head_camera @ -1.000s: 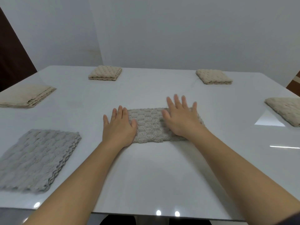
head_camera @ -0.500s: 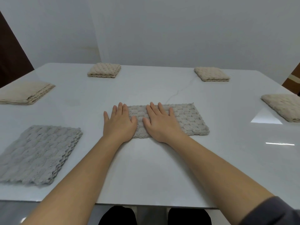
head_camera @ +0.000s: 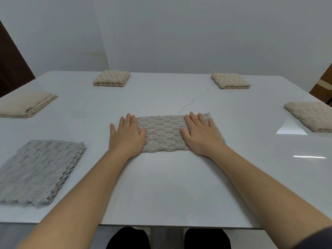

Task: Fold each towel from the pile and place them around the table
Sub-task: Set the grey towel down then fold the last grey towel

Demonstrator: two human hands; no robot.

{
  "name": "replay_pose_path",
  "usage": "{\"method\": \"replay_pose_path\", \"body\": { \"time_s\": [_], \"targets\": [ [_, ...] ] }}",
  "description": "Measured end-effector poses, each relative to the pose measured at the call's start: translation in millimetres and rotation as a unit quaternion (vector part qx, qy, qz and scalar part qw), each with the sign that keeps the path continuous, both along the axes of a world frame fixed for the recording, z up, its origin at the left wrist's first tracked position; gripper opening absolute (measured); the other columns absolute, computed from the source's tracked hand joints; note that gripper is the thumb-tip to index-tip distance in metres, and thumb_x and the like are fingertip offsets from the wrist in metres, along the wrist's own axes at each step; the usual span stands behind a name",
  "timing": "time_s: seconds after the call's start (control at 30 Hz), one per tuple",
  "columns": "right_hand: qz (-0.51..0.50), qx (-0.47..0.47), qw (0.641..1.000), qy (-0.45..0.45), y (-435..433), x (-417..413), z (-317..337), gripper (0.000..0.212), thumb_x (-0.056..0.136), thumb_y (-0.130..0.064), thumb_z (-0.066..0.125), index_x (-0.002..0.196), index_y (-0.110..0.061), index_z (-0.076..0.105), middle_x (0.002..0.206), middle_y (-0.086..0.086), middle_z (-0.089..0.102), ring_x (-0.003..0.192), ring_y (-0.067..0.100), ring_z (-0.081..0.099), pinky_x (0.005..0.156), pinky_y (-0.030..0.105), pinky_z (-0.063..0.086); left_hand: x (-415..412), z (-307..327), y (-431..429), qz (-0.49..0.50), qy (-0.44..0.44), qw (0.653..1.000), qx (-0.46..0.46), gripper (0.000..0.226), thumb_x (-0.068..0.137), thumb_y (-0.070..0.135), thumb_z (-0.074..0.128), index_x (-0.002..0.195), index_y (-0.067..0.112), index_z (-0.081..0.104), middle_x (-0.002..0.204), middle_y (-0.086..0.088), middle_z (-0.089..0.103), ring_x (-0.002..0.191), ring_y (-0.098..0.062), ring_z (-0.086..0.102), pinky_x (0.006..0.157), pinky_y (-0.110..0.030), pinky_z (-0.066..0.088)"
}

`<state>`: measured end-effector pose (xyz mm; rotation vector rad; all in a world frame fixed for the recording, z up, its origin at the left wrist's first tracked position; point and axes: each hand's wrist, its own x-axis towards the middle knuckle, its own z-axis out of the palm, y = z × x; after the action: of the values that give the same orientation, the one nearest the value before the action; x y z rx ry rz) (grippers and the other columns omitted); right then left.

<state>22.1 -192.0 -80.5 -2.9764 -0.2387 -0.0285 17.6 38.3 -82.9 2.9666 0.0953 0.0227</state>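
1. Both palms are down. The grey towel [head_camera: 164, 133] lies as a long strip in the middle of the desk [head_camera: 161, 186], a little toward its near edge.
2. The left hand [head_camera: 126, 136] lies flat over the strip's left end, half on cloth and half on the desk. Its fingers [head_camera: 128, 121] are straight and grip nothing.
3. The right hand [head_camera: 201, 135] presses the right end, also spread flat and holding nothing.
4. The pile [head_camera: 39, 169] of grey towels sits at the desk's near-left corner. Four beige folded towels [head_camera: 111, 78] are set out along the desk's far edge and its two sides.
5. Judging by the knobbly weave, this cloth looks soft, light and limp. It should drape if lifted, and it may slide on the glossy desk.
6. The best hold is probably a pinch at the two corners of one short end. That end can be carried over to meet the other, with one palm pinning the cloth down.
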Motion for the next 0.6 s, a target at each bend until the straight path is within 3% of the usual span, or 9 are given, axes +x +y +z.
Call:
{"method": "replay_pose_path", "body": {
  "time_s": [0.33,0.43,0.6],
  "targets": [
    [-0.024,0.011,1.0,0.013,-30,-1,0,0.066,0.102,-0.048,0.016,0.156,-0.014,0.002,0.164,0.005,-0.003,0.151,0.022,-0.006,0.122,0.044,-0.001,-1,3,-2,0.01,0.013,1.0,0.02,0.064,0.1,0.04,0.013,0.155,0.011,-0.002,0.163,-0.005,-0.009,0.15,-0.024,-0.009,0.12,-0.048,-0.005],
    [-0.026,0.003,1.0,0.01,-28,0,-2,0.066,0.102,-0.047,0.015,0.156,-0.013,0.002,0.164,0.006,-0.002,0.151,0.023,-0.006,0.122,0.045,0.0,-4,12,-17,0.018,-0.035,0.997,0.06,0.064,0.1,0.035,0.017,0.155,0.008,-0.004,0.162,-0.01,-0.013,0.149,-0.025,-0.013,0.12,-0.047,-0.007],
    [-0.029,0.002,1.0,0.006,-28,1,-2,0.066,0.102,-0.047,0.016,0.156,-0.012,0.004,0.164,0.006,-0.001,0.151,0.023,-0.005,0.121,0.045,0.001,-7,23,-97,-0.123,-0.083,0.989,0.017,0.062,0.101,0.032,0.019,0.155,0.009,-0.002,0.163,-0.007,-0.008,0.149,-0.02,-0.01,0.12,-0.046,-0.006]
  ]
}}
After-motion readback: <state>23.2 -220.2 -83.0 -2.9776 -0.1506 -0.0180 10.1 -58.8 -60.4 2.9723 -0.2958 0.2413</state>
